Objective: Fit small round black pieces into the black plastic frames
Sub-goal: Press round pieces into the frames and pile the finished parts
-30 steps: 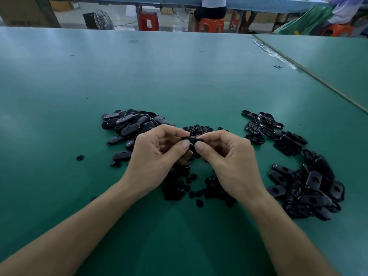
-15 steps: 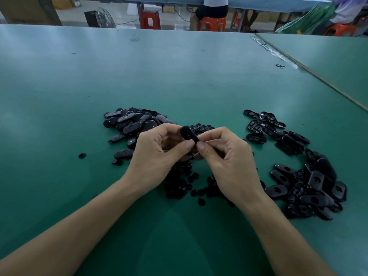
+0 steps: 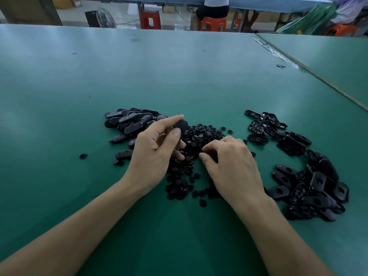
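My left hand [image 3: 153, 154] pinches a black plastic frame [image 3: 181, 125] between thumb and forefinger, lifted just above the table. Right of it, my right hand [image 3: 229, 162] rests palm down on the heap of small round black pieces [image 3: 201, 136], fingers curled into it; whether it holds a piece is hidden. A pile of closed oval frames [image 3: 131, 122] lies to the left. Frames with a visible hole [image 3: 310, 188] are heaped to the right, with more at the far right [image 3: 264, 124].
All of it lies on a green table [image 3: 179, 76]. One stray round piece [image 3: 83, 156] sits alone at the left. A seam [image 3: 318, 76] joins a second table at the right. Red stools [image 3: 150, 18] and seated people are beyond the far edge.
The hands have parted. My left hand kept the frame and moved it up and left; my right hand let go and dropped onto the heap of round pieces.
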`<state>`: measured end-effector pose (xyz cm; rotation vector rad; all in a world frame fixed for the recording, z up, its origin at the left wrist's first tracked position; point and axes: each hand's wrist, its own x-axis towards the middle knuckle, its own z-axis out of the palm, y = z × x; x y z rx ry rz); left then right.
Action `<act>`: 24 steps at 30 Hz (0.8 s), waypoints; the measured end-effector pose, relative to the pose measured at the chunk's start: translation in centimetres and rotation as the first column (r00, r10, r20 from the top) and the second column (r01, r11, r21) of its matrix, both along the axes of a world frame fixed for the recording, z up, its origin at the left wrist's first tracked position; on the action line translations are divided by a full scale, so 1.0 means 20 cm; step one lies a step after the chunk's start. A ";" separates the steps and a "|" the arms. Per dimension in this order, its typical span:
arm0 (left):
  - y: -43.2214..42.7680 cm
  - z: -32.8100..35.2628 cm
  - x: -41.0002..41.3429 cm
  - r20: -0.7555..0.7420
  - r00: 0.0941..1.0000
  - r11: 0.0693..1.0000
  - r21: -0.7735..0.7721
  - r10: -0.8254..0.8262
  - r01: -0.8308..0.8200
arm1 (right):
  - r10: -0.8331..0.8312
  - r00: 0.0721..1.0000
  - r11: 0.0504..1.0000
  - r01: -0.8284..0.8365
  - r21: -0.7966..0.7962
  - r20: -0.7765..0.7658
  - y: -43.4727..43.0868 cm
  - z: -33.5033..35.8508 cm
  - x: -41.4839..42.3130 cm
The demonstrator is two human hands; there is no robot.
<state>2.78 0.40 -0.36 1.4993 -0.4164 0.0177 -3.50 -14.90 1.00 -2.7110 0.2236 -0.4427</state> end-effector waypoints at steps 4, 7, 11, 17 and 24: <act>0.00 -0.01 0.01 0.022 1.000 1.000 0.022 0.013 -0.014 | 0.012 1.000 1.000 -0.012 -0.005 -0.020 0.02 -0.01 0.00; 0.00 -0.02 0.01 0.013 1.000 1.000 0.007 0.004 -0.004 | 0.009 1.000 1.000 -0.009 -0.021 -0.007 0.02 -0.01 0.00; 0.01 -0.02 0.01 -0.033 0.999 0.998 -0.065 -0.015 0.013 | -0.008 0.998 0.999 0.006 0.033 0.060 0.02 0.00 0.00; 0.01 -0.01 0.00 -0.043 0.999 0.997 -0.074 -0.013 0.010 | 0.029 0.989 0.970 -0.062 0.236 0.143 0.02 0.00 -0.01; 0.01 -0.01 -0.01 -0.038 0.999 1.000 -0.023 0.005 -0.006 | 0.056 0.958 0.959 -0.130 0.250 0.281 0.03 -0.01 -0.01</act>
